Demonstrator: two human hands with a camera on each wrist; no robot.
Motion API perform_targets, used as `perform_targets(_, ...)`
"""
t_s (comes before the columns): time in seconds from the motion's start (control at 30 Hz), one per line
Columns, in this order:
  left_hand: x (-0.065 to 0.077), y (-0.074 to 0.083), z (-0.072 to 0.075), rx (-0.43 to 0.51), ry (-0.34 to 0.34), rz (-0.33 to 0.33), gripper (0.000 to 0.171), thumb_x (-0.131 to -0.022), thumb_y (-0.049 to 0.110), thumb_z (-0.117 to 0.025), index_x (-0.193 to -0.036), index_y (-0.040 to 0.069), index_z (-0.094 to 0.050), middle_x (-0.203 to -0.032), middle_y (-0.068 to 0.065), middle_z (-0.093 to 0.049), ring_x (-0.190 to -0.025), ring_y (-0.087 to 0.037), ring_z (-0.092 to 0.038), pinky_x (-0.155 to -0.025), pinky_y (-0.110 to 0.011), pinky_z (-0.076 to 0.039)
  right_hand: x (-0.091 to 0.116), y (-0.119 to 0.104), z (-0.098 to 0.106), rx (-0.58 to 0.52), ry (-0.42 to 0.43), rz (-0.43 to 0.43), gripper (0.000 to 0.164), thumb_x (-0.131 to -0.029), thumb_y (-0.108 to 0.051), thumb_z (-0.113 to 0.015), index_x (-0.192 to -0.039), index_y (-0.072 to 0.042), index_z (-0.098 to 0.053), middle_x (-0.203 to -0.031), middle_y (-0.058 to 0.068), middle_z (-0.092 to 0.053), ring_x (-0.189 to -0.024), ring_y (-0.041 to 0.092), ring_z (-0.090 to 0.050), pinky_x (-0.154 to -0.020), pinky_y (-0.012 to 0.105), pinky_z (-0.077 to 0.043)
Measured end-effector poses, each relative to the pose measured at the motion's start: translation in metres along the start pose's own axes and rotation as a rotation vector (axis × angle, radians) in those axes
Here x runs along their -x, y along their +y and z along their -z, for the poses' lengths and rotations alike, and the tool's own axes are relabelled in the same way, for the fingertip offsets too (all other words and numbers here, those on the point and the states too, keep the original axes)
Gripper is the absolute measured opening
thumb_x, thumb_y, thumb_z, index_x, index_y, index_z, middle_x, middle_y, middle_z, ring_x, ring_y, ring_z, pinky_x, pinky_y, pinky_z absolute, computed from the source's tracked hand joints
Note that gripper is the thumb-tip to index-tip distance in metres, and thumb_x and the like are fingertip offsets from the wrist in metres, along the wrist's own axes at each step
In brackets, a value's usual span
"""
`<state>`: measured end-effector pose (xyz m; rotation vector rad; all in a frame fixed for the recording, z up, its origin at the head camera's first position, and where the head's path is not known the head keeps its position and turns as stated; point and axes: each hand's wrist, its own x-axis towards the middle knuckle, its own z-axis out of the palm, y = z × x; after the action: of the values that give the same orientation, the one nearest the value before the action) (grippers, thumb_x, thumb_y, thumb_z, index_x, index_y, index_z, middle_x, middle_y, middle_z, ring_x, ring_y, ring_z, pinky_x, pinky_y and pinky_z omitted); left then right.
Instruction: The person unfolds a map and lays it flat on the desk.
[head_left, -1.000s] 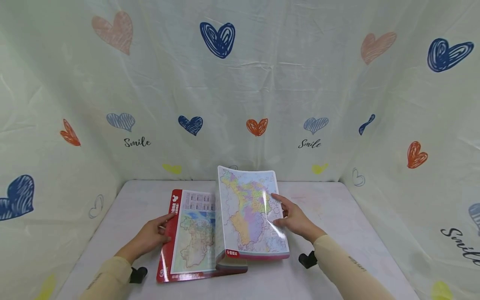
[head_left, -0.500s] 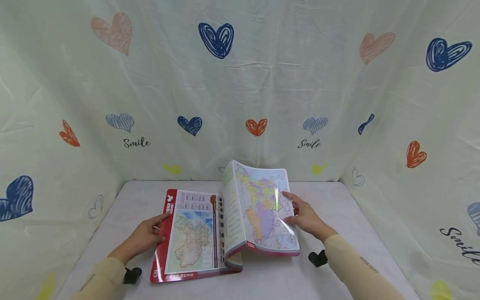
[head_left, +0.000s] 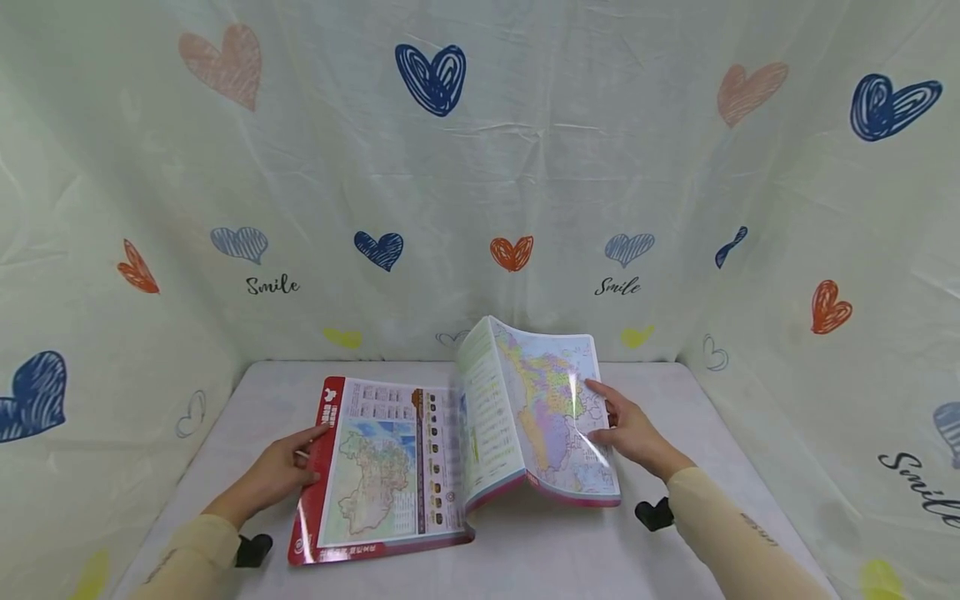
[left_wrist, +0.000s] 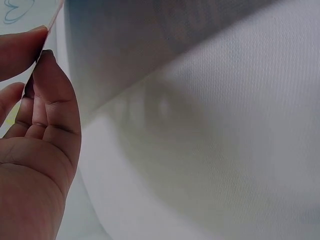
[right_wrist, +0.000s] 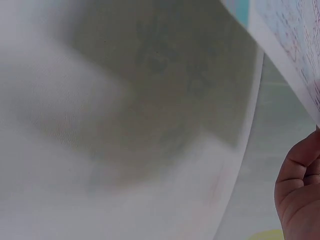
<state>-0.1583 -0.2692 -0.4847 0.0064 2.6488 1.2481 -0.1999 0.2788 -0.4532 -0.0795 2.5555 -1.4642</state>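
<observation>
A glossy folded map is held above the white table, partly spread in an accordion shape. Its left panel has a red border and a small relief map. A raised crease runs down the middle, and the right panel carries a coloured map. My left hand pinches the red left edge; in the left wrist view, thumb and fingers meet on the thin sheet. My right hand holds the right edge, with thumb and index finger on the printed face. In the right wrist view that hand is cut off by the frame.
The white table has rounded far corners. A pale curtain printed with hearts and "Smile" stands behind and at both sides. Black wrist mounts show under the sleeves.
My hands have moved apart, the right one farther to the right and the left one a little left. The map has opened wider, uncovering more of its middle panels.
</observation>
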Motion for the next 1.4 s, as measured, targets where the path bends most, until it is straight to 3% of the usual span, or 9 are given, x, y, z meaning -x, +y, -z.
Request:
perform_targets(0.93, 0.003, -0.005, 0.017, -0.012, -0.016, 0.030, 0.076, -0.084, -0.002, -0.073, -0.150, -0.004, -0.036, -0.113, -0.019, -0.054, -0.087, -0.025, -0.057, -0.066, -0.035, -0.058, 0.001, 0.018, 0.035, 0.057, 0.034, -0.032, 0.087, -0.087, -0.001, -0.070, -0.159, -0.020, -0.025, -0.134, 0.026, -0.049, -0.102, 0.032, -0.056, -0.082, 0.037, -0.055)
perform_targets(1.4, 0.006, -0.006, 0.028, -0.036, 0.016, -0.006, 0.074, -0.084, -0.006, -0.070, -0.149, -0.007, -0.035, -0.112, -0.022, -0.054, -0.086, -0.026, -0.057, -0.065, -0.036, -0.059, 0.008, 0.030, 0.051, 0.123, 0.045, -0.038, 0.088, -0.085, -0.004, -0.072, -0.159, -0.017, -0.026, -0.136, 0.026, -0.047, -0.104, 0.032, -0.053, -0.087, 0.039, -0.050)
